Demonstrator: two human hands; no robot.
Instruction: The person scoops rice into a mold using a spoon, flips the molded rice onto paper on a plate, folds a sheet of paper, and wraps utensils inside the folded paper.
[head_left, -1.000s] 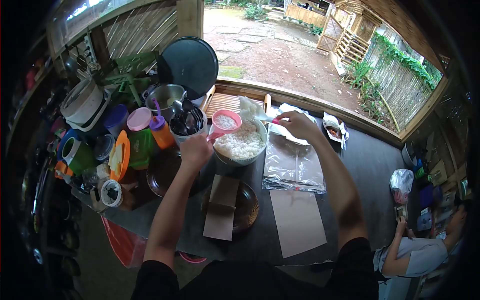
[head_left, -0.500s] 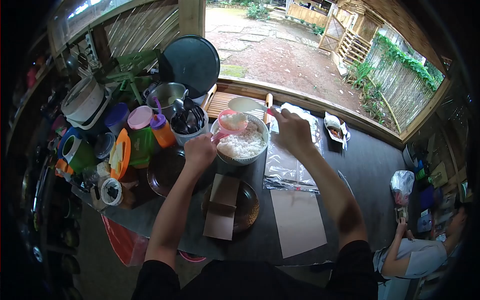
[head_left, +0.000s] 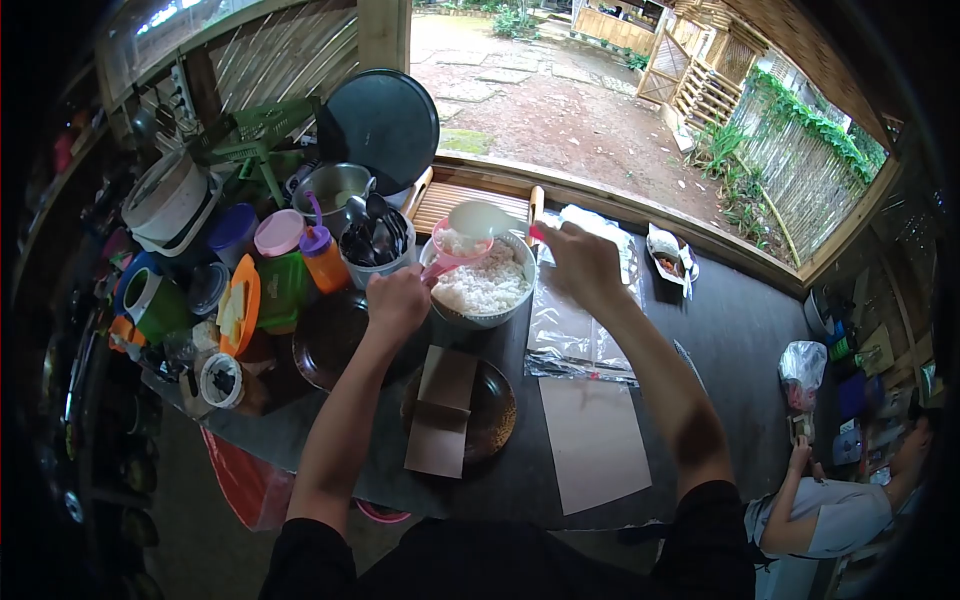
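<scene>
My left hand [head_left: 399, 300] is closed on the handle of a pink cup [head_left: 458, 262], which holds rice above the left part of a rice bowl [head_left: 484, 322]. In my right hand [head_left: 582, 262] is a rice paddle [head_left: 480, 219] with a pink handle; its pale blade lies over the cup's top. White rice [head_left: 488, 288] fills much of the bowl. Below the bowl, a folded brown paper piece [head_left: 438, 440] rests on a dark round plate [head_left: 494, 410]. Clear plastic sheets [head_left: 575, 335] lie under my right forearm, with a brown sheet [head_left: 595, 445] nearer me.
Black spoons in a tub [head_left: 378, 262], an orange bottle [head_left: 322, 262] and a green container [head_left: 283, 296] crowd the left. A paper-wrapped food portion [head_left: 671, 262] sits at the right rear. Another person [head_left: 835, 510] is at the far right, holding a plastic bag [head_left: 802, 372].
The cup has moved slightly right and down, over the bowl. My right hand has brought the paddle from beside the cup to its top, and the rice clump on the blade is gone.
</scene>
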